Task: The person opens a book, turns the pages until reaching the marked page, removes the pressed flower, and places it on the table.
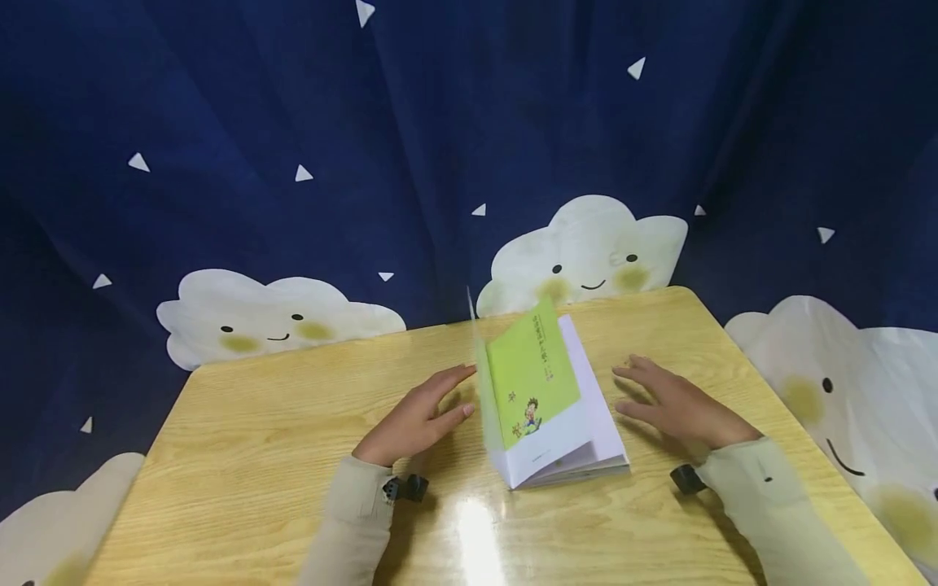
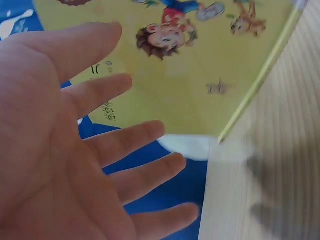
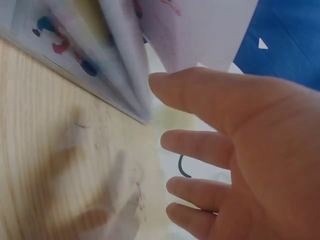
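Note:
A book [image 1: 538, 374] lies on the wooden table with its front cover [image 2: 180, 95] standing up at the left. Its title page, green with a cartoon child and small animals, is partly lifted over the white pages [image 1: 597, 407]. My left hand [image 1: 421, 415] is beside the raised cover, fingers spread and fingertips close to it; in the left wrist view the palm faces the cover's yellow outside. To the right of the book, my right hand [image 1: 677, 405] hovers apart from the page edges, fingers extended and holding nothing. In the right wrist view, loose pages [image 3: 125, 55] fan upward.
The light wooden table [image 1: 278, 439] has rounded corners and a bright reflection near its front. Behind it hangs a dark blue curtain [image 1: 410, 146] with white triangles and smiling clouds. Each wrist wears a small black camera, such as the left one [image 1: 405, 488].

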Motion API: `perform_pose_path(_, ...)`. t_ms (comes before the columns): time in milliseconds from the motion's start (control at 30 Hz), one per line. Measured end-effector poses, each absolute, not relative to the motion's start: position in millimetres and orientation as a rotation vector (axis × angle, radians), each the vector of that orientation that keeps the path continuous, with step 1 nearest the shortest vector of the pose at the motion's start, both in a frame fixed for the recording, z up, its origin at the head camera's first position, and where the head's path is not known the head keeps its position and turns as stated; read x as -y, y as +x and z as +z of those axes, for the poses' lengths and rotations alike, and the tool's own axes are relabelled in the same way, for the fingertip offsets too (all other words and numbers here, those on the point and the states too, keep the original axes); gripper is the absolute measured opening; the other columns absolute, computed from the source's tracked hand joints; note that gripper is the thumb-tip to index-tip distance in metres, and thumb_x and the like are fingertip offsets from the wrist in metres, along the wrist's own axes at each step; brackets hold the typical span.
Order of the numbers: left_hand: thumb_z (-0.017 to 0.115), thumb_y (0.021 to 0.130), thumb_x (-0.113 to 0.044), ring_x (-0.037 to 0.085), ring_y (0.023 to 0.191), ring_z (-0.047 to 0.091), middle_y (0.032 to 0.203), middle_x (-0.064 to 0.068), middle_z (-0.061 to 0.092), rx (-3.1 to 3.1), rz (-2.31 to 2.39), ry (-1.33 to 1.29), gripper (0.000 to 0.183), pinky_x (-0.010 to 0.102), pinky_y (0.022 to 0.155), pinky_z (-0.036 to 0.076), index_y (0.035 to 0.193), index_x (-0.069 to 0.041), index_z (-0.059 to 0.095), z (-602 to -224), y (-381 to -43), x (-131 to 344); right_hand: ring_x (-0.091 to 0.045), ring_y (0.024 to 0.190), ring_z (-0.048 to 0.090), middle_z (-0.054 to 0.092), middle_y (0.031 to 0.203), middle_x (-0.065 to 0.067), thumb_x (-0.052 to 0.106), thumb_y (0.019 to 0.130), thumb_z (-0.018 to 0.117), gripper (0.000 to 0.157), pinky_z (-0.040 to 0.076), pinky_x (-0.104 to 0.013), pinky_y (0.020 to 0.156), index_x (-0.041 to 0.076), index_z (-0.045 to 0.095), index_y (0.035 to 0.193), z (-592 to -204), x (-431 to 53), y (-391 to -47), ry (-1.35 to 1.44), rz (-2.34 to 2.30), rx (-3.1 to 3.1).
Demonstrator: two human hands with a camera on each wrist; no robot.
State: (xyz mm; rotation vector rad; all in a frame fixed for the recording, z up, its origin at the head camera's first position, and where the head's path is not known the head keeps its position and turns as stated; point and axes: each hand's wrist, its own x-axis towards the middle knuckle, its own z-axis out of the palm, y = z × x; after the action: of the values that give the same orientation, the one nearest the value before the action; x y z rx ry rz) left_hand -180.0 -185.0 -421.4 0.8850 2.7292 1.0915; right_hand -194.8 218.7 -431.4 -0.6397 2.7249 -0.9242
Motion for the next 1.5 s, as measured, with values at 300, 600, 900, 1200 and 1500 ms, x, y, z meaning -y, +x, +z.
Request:
perform_pose_path(300,0.054,0.093,-0.055,0.025,0.144,0.022,0.159,0.002,0.024,-2.671,0.93,0.845,0.059,0.054,0.109,0.029,0.147,-0.036,0.039,-425,-188,145,-0.054,0.137,0.019,0.017,0.155,-0.028,0.053,0.094,0.054,0.07,0.023,-0.071,0.1,0.007,0.041,0.146,-419,-226,-201,-0.587,-0.894,-2.771)
perform_pose_path(600,0.064,0.085,-0.057,0.03,0.145,0.018,0.158,0.005,0.025,-2.681,0.751,0.86,0.067,0.055,0.113,0.02,0.146,-0.037,0.042,-434,-187,121,-0.048,0.141,0.017,0.016,0.157,-0.023,0.05,0.095,0.054,0.069,0.02,-0.069,0.104,0.008,0.038,0.148,-399,-205,-206,-0.596,-0.914,-2.887)
perform_pose_path(900,0.077,0.072,-0.057,0.035,0.144,0.02,0.159,0.01,0.023,-2.733,0.556,0.799,0.086,0.057,0.111,0.021,0.147,-0.039,0.039,-449,-184,108,-0.04,0.143,0.021,0.027,0.156,-0.015,0.051,0.084,0.069,0.075,0.011,-0.064,0.111,0.017,0.043,0.146,-421,-153,-201,-0.875,-0.628,-2.86)
perform_pose_path(1200,0.076,0.068,-0.063,0.03,0.145,0.021,0.158,0.005,0.026,-2.793,0.427,0.757,0.091,0.056,0.108,0.026,0.147,-0.032,0.042,-457,-181,102,-0.037,0.142,0.026,0.03,0.155,-0.013,0.051,0.086,0.067,0.069,0.013,-0.066,0.11,0.02,0.047,0.145,-455,-147,-195,-0.878,-0.606,-2.721)
perform_pose_path(1500,0.071,0.071,-0.068,0.03,0.144,0.022,0.158,0.004,0.025,-2.836,0.269,0.813,0.09,0.058,0.104,0.028,0.147,-0.031,0.042,-455,-184,106,-0.042,0.14,0.027,0.032,0.154,-0.015,0.052,0.088,0.064,0.066,0.023,-0.062,0.109,0.019,0.05,0.143,-459,-143,-198,-0.942,-0.542,-2.777)
